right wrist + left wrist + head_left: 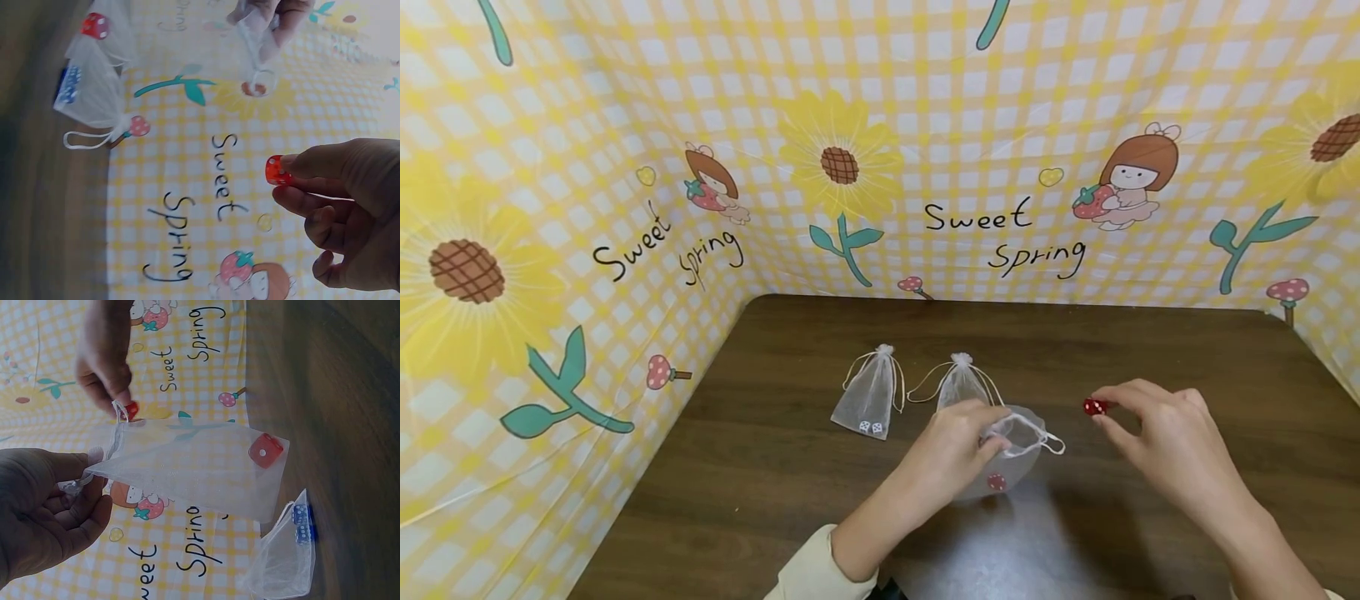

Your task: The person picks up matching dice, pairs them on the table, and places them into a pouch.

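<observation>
My left hand (951, 446) grips a sheer white drawstring pouch (1024, 468) near its mouth, which gapes with the cord loop sticking out to the right. One red die (266, 450) lies at the bottom of this pouch. To the right of the pouch mouth, my right hand (1176, 437) pinches a second red die (1094, 407) between thumb and index finger. That die is a little apart from the pouch, its white pips showing. In the right wrist view the other fingers of the right hand curl loosely below the die.
Two more sheer pouches lie behind on the dark wooden table (737, 500). The left pouch (871, 392) has two dice (871, 427) at its bottom; the other pouch (961, 383) is partly hidden by my left hand. A yellow checked cloth (970, 133) hangs around the table.
</observation>
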`<state>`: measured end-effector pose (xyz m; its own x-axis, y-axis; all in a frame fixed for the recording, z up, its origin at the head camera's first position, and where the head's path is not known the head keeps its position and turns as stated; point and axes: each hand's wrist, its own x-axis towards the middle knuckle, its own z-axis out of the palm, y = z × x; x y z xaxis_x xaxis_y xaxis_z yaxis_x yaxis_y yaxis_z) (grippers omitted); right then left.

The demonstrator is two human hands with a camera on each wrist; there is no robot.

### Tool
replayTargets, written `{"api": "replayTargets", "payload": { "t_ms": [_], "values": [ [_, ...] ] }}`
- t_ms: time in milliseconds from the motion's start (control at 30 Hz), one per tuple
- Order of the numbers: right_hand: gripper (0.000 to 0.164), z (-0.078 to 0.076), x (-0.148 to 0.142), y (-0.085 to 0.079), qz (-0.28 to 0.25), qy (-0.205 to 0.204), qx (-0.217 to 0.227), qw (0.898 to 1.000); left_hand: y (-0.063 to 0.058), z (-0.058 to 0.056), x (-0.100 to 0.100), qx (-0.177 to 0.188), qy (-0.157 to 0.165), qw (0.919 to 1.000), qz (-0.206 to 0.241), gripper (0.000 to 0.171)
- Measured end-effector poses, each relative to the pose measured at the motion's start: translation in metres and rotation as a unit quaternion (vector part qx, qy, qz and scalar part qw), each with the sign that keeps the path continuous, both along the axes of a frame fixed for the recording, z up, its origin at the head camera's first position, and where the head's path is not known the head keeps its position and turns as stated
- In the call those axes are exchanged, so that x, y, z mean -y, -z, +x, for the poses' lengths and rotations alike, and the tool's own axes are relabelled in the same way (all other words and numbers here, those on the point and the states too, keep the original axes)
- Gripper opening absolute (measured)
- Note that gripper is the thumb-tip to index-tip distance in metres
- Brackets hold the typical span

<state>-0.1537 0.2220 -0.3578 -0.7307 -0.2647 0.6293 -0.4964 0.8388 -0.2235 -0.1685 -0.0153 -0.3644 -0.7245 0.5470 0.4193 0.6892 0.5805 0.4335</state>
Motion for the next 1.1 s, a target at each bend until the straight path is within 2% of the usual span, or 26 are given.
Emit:
{"api": "replayTargets", "payload": {
  "t_ms": [167, 333, 533, 833, 967, 1000, 1100],
  "values": [
    [0.021, 0.001, 0.005, -0.011, -0.022, -0.016, -0.029, 0.999, 0.001, 0.001, -0.001, -0.01, 0.0, 0.9999, -0.005, 0.032],
    [0.059, 0.002, 0.015, -0.019, -0.035, -0.036, -0.055, 0.997, 0.001, 0.001, -0.003, -0.016, 0.003, 0.9999, -0.005, 0.031],
    [0.056, 0.003, 0.031, -0.023, -0.031, -0.069, -0.082, 0.994, 0.002, 0.001, -0.004, -0.01, -0.001, 0.9999, -0.013, 0.03],
    [0.052, 0.004, 0.047, -0.016, -0.001, -0.111, -0.064, 0.992, 0.001, 0.002, -0.004, -0.012, 0.001, 0.9998, -0.013, 0.03],
    [0.022, 0.004, 0.051, -0.012, 0.02, -0.114, -0.06, 0.992, 0.001, 0.002, -0.004, -0.014, 0.0, 0.9998, -0.016, 0.03],
    [0.021, 0.004, 0.051, -0.012, 0.025, -0.113, -0.058, 0.992, 0.001, 0.002, -0.004, -0.014, -0.001, 0.9997, -0.018, 0.031],
    [0.035, 0.005, 0.053, -0.011, 0.04, -0.108, -0.055, 0.992, 0.001, 0.003, -0.005, -0.015, -0.004, 0.9997, -0.02, 0.031]
  ]
}}
